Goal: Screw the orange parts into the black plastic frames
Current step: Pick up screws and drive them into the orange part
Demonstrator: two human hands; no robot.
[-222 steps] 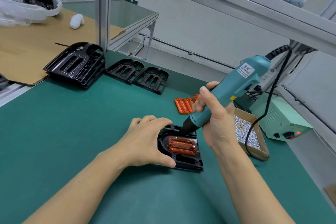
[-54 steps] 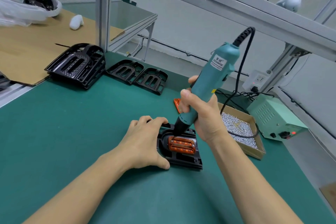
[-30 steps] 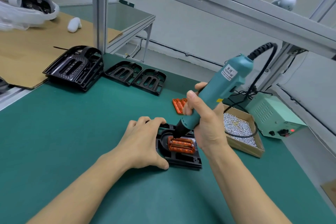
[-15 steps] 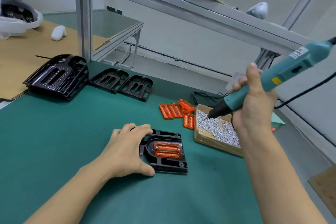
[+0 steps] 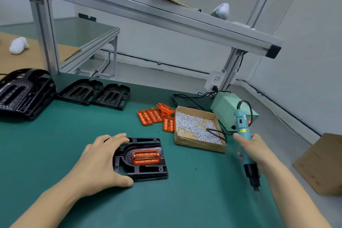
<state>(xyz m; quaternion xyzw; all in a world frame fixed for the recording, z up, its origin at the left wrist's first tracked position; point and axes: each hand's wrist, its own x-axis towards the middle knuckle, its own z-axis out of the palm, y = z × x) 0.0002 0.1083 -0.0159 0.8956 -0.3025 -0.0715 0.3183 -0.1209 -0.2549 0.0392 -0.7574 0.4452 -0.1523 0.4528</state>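
Note:
A black plastic frame (image 5: 146, 171) lies flat on the green mat with an orange part (image 5: 145, 157) seated in its recess. My left hand (image 5: 100, 163) rests on the frame's left edge, fingers over the top corner and thumb at the front edge. My right hand (image 5: 256, 151) grips a teal electric screwdriver (image 5: 245, 139), held nearly upright to the right of the frame with its black tip pointing down above the mat. Several loose orange parts (image 5: 157, 117) lie behind the frame.
An open cardboard box of small screws (image 5: 198, 128) sits right of the orange parts, with a green power supply (image 5: 226, 110) behind it. Spare black frames (image 5: 96, 93) and a stack of them (image 5: 24, 92) stand at the back left. A cardboard box (image 5: 322, 164) is at the right edge.
My right hand has swung the screwdriver from over the screw box down and to the right, tip now pointing downward. The left hand stays on the frame.

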